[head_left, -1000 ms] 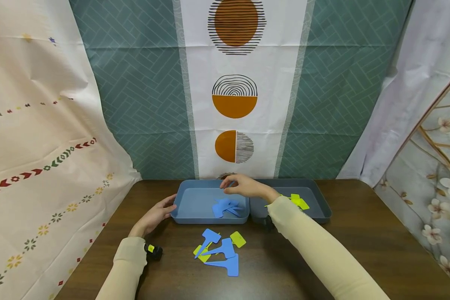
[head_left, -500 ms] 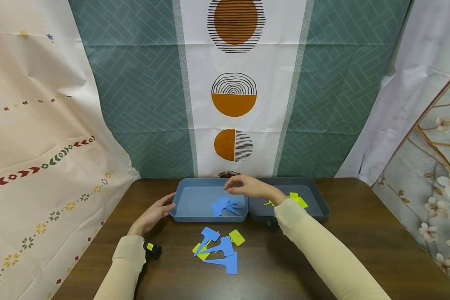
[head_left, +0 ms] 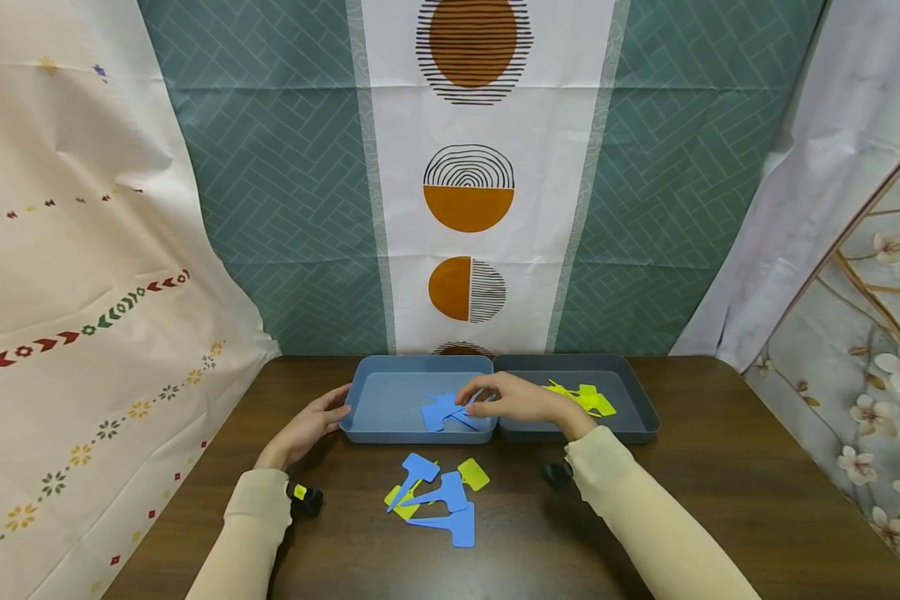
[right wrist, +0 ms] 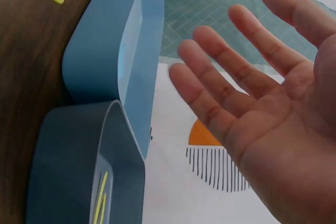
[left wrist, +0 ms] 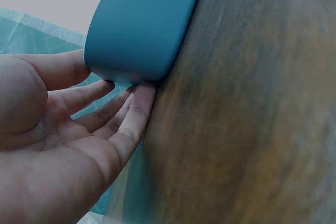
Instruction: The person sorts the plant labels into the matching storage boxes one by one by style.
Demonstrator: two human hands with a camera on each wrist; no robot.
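My left hand touches the left end of the light blue tray with its fingers extended. In the left wrist view, its fingertips meet the tray's corner near the tabletop. Over that tray's right end is my right hand, fingers spread and holding nothing, as the right wrist view shows. Beneath its fingertips lies a small heap of blue T-shaped plant labels. On the table in front, several blue labels overlap one another, with yellow-green labels beside and under them.
A dark grey tray adjoins the blue one on the right, with yellow-green labels inside. Both stand at the back of the brown wooden table. Patterned cloths hang behind and at the sides.
My right hand has moved right and toward me, from over the blue tray's back to its right end, lower over the blue labels. The left hand stays at the tray's end.
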